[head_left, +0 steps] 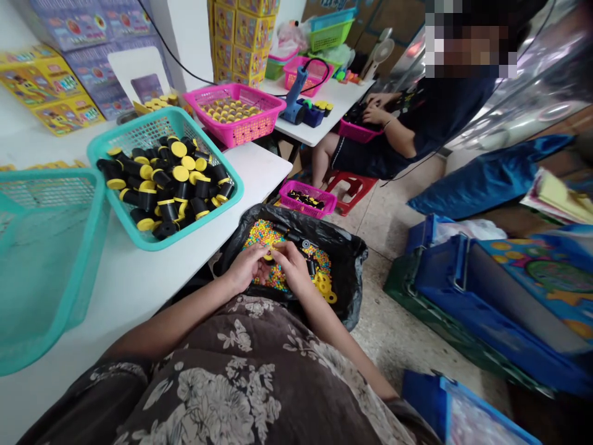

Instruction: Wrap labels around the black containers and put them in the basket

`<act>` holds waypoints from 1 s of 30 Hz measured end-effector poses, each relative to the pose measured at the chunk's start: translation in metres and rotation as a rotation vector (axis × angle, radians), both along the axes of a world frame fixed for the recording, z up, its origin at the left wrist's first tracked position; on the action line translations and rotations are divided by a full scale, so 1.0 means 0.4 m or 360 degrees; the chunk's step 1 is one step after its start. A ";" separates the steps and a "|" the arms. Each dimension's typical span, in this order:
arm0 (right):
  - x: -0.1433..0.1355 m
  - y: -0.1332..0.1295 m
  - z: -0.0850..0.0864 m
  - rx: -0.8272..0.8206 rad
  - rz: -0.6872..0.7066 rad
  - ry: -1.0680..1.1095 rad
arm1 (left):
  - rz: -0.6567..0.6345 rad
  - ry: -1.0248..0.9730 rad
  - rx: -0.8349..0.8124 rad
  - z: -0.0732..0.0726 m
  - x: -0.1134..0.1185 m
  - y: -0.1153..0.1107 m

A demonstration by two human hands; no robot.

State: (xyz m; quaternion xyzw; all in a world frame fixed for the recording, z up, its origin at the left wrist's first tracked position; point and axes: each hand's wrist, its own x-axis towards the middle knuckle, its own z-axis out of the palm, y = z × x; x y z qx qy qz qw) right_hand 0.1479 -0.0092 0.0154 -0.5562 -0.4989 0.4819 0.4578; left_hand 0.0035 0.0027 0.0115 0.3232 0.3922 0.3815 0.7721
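My left hand (251,267) and my right hand (291,264) meet over a basin lined with a black bag (351,272). Between their fingertips is a small yellow piece (269,253), pinched from both sides; a dark part beneath it is mostly hidden. In the basin lie small multicoloured beads (262,232), several black cylinders and, near its right end, yellow rings (326,288). A teal basket (185,240) on the white table to the left holds many black cylinders with yellow caps (180,173).
Another teal basket (83,272) stands at the table's left. Beyond are a pink basket (250,131) of yellow-topped pieces and a blue tool (295,102). A low pink basket (324,211) sits past the basin. A person (398,133) sits ahead; blue crates (445,278) stand right.
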 end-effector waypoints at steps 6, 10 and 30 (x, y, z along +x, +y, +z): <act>0.000 -0.008 -0.019 0.0151 0.0180 0.0203 | 0.0009 -0.0014 0.0019 -0.023 -0.004 0.005; -0.005 -0.021 -0.028 0.0398 0.0035 -0.0002 | 0.0024 -0.0005 0.0007 -0.025 -0.005 0.004; 0.012 -0.044 -0.025 0.0726 0.0203 -0.0713 | -0.0079 0.0121 -0.0089 -0.018 -0.003 -0.004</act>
